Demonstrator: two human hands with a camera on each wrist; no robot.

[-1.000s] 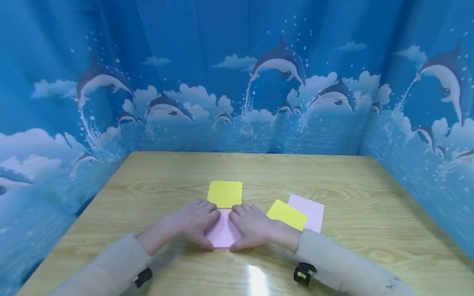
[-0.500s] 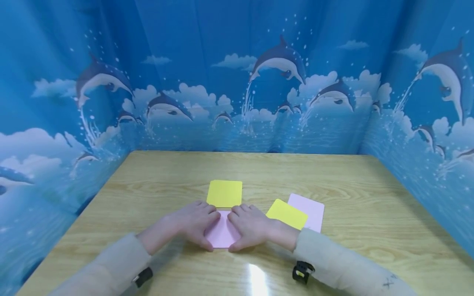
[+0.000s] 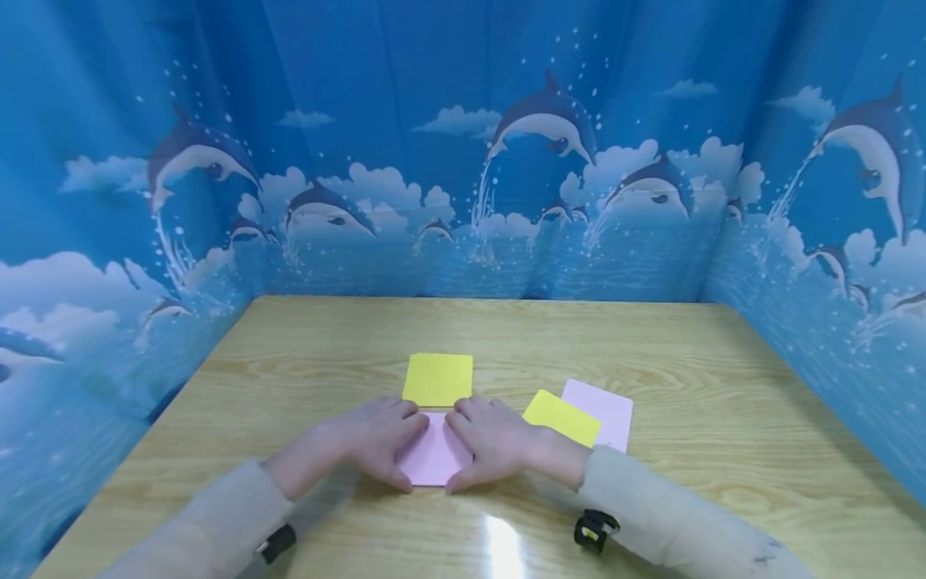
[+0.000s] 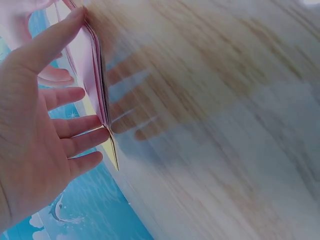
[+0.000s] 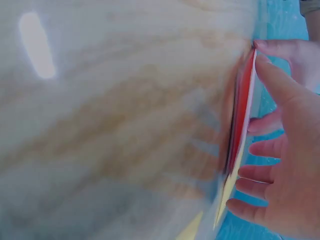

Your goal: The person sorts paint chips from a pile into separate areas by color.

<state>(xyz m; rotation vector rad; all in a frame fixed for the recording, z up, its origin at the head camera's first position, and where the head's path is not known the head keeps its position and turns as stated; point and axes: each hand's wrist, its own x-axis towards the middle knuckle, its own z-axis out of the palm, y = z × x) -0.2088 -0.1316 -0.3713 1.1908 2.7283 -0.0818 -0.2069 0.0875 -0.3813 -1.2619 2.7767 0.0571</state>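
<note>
- Landmark for everything here is the pink sheet, lying flat on the wooden table near the front edge, right in front of the person.
- Left hand lies over the pink sheet's left side, right hand over its right side. Fingers are straight and flat, pressing down rather than curled around anything. The fingertips of the two hands nearly meet over the sheet's far edge, so the hands are basically together.
- From the left wrist view the left hand's fingers are spread and the thumb sits at the sheet's edge; the right wrist view shows the same thing mirrored.
- The key relation: the sheet is directly under and between both hands, centred, so neither hand is really nearer. It looks about square to me, so I can't call a long axis.
- Just past the pink sheet's far edge, touching or nearly so, lies a yellow square.
- Off to the right of the pink sheet: a second yellow sheet overlapping a second pink one.
- Count: two pink, two yellow, four sheets in all. Two hands.
- Dolphin-print blue curtain surrounds the table well beyond all that.
</note>
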